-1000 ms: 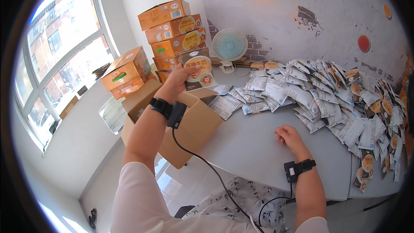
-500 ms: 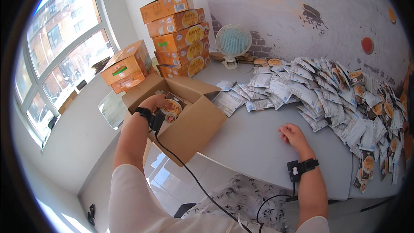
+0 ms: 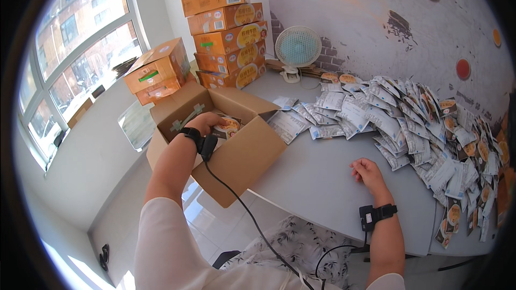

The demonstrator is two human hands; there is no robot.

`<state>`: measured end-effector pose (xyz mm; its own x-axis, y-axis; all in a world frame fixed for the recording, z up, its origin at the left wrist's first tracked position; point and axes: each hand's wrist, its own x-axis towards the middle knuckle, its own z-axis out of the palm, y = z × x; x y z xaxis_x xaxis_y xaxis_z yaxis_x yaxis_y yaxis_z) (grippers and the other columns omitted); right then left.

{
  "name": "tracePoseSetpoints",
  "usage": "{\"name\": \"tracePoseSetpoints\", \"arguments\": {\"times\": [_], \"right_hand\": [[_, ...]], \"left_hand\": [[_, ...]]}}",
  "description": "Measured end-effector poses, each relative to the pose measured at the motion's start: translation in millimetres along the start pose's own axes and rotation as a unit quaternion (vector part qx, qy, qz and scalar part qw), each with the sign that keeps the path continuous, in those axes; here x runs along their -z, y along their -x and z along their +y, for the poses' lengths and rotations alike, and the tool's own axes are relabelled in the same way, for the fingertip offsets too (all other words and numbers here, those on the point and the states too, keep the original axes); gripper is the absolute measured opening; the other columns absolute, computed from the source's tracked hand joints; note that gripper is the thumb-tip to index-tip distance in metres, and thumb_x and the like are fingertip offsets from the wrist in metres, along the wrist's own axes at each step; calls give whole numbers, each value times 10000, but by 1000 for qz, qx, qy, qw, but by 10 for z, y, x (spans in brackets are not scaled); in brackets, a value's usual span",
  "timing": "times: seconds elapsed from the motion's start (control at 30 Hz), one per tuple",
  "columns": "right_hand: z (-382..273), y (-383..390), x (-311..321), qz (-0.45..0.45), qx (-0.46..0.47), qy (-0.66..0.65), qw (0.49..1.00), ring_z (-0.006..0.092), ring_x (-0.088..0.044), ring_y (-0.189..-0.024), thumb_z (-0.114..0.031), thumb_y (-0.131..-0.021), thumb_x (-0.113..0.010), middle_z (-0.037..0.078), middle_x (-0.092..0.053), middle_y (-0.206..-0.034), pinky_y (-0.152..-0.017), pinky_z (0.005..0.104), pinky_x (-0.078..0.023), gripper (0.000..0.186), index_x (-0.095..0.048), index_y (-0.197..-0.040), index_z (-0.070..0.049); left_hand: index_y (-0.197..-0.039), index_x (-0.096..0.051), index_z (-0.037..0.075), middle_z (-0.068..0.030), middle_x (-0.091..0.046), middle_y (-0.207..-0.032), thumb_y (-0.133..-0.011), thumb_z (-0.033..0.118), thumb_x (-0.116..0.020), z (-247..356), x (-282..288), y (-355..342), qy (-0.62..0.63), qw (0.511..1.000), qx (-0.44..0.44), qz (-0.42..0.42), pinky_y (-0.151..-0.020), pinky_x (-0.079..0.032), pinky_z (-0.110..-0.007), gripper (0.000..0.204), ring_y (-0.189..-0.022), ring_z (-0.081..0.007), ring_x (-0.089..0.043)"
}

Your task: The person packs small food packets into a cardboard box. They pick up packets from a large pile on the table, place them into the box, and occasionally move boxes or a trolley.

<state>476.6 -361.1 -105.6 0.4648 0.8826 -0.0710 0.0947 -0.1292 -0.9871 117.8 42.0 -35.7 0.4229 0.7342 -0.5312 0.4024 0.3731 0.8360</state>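
Observation:
My left hand point(image 3: 202, 123) reaches down into an open cardboard box point(image 3: 236, 169) whose flaps stand spread. Its fingers are closed on the edge of a flat food packet point(image 3: 230, 128) with a dark and orange printed front. The packet lies tilted inside the box; its lower part is hidden by the hand and the box wall. Over the grey table point(image 3: 317, 182), my right hand point(image 3: 367, 173) rests with its fingers curled in and nothing visible in them. To its right spreads a large heap of similar packets point(image 3: 387, 123), mostly showing their white backs.
Orange printed cartons point(image 3: 228, 43) are stacked behind the box, with more cartons point(image 3: 158, 72) by the window. A small white fan point(image 3: 298, 48) stands at the wall. Black cables point(image 3: 244, 207) run from both wrist straps across my lap.
My left hand has shifted right and slightly up inside the box, the packet moving with it and tilting flatter. The right hand stays curled over the table; the whole view has shifted slightly.

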Motion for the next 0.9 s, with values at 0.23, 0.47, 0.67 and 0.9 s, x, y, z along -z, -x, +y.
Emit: {"name": "tracePoseSetpoints", "arguments": {"times": [0.23, 0.47, 0.67, 0.9], "right_hand": [[-6, -30, -37, -8, 4, 6, 1000, 37, -464, -540, -265, -887, -530, -3, -557, -679, -497, 180, -381, 228, -598, -890, -48], [4, -22, -7, -4, 5, 12, 1000, 35, -464, -542, -256, -891, -522, -5, -557, -682, -503, 174, -379, 223, -595, -883, -46], [-40, 22, -33, -2, 8, 5, 1000, 40, -471, -557, -244, -895, -514, -7, -557, -693, -520, 171, -377, 214, -591, -884, -45], [-53, 20, -21, -18, -2, -10, 1000, 41, -474, -560, -238, -892, -515, -6, -559, -701, -519, 182, -386, 208, -591, -893, -45]], "left_hand": [[-1008, -534, -34, -165, -601, -1005, -812, 71, -585, -172, 236, -470, 73, 996, 22, 55, -700, -532, -378, 228, -845, -273, -621], [-1057, -517, -43, -173, -593, -1014, -868, 90, -511, -231, 131, -491, 135, 989, -39, 45, -768, -538, -378, 232, -897, -285, -614], [-1069, -505, -62, -190, -595, -1025, -904, 160, -470, -182, 21, -228, 66, 996, 58, -32, -753, -541, -356, 279, -859, -274, -630], [-996, -553, -73, -201, -639, -899, -881, 264, -516, 159, -135, 185, -389, 918, 79, -7, -583, -512, -338, 358, -714, -229, -634]]}}
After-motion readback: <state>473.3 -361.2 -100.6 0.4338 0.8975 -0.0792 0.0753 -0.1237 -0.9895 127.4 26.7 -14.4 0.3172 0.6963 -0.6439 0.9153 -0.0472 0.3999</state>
